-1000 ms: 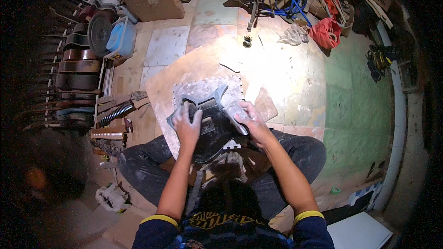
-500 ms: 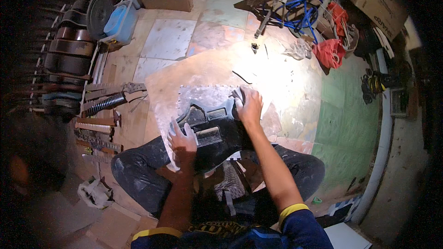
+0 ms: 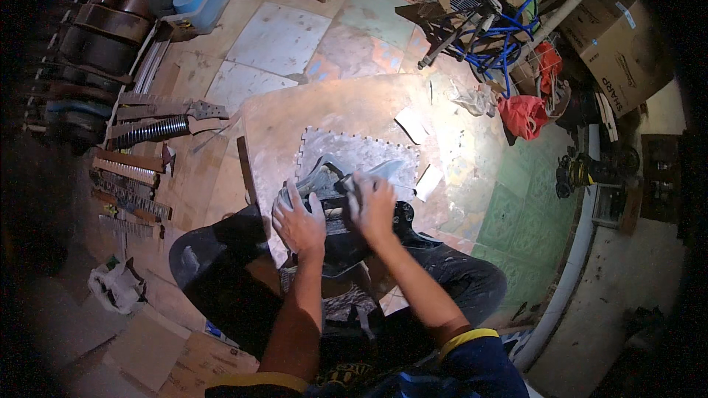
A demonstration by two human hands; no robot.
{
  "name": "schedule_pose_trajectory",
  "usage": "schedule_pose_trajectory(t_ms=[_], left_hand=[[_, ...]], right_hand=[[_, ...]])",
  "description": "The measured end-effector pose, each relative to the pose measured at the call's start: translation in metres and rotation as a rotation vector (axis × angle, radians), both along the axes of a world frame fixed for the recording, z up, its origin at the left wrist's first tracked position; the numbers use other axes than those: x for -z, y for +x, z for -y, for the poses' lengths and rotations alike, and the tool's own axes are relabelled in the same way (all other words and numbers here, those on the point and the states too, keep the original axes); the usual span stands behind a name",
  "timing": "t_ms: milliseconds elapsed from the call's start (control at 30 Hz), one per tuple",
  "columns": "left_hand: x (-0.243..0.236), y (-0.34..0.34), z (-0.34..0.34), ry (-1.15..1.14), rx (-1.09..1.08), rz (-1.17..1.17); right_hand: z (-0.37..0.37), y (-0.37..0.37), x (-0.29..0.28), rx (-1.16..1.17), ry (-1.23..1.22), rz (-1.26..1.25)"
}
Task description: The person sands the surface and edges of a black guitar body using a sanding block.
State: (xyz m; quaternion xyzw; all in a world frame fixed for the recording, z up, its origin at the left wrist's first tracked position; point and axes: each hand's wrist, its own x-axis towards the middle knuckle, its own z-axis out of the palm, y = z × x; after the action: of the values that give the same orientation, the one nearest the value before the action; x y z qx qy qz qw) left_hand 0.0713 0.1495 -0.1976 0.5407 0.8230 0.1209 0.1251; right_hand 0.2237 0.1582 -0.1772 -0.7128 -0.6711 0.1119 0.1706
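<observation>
I see a brown board (image 3: pixel 335 103) on the floor, its near part in front of the crossed legs (image 3: pixel 461 276), and on it a grey mat (image 3: pixel 358 146) with toothed edges. The black guitar body (image 3: pixel 344 249) lies between the legs and the mat, its grey horns pointing away over the mat. How it is propped underneath I cannot tell.

I judge it solid and stiff, fairly heavy for its size, with little give anywhere. The pale film on its surface looks like dust, so I would expect smooth faces to slip under bare skin. The horns are narrower and probably chip sooner than the thick middle; I would take hold by the outer edge or the waist.

The left hand (image 3: pixel 299 222) holds its left edge, fingers outside and thumb over the top. The right hand (image 3: pixel 375 208) is curled around a small grey block (image 3: pixel 351 193) over the far right part. The block seems light and easy to squeeze, though fingers cover most of it.
</observation>
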Motion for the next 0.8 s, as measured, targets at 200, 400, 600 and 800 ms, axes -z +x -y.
schedule_pose_trajectory(t_ms=[200, 400, 600, 800], left_hand=[[0.001, -0.002, -0.003, -0.020, -0.007, -0.026], [0.000, -0.003, -0.001, -0.056, -0.017, -0.019], [-0.002, -0.003, -0.006, -0.065, 0.004, -0.035], [-0.004, -0.004, -0.004, -0.106, -0.013, -0.021]], right_hand=[[-0.019, 0.013, 0.001, 0.021, 0.067, 0.012], [-0.037, -0.003, -0.013, -0.092, -0.055, -0.019], [0.023, 0.018, -0.007, -0.324, -0.061, -0.058], [-0.024, -0.002, -0.012, -0.151, -0.071, -0.069]])
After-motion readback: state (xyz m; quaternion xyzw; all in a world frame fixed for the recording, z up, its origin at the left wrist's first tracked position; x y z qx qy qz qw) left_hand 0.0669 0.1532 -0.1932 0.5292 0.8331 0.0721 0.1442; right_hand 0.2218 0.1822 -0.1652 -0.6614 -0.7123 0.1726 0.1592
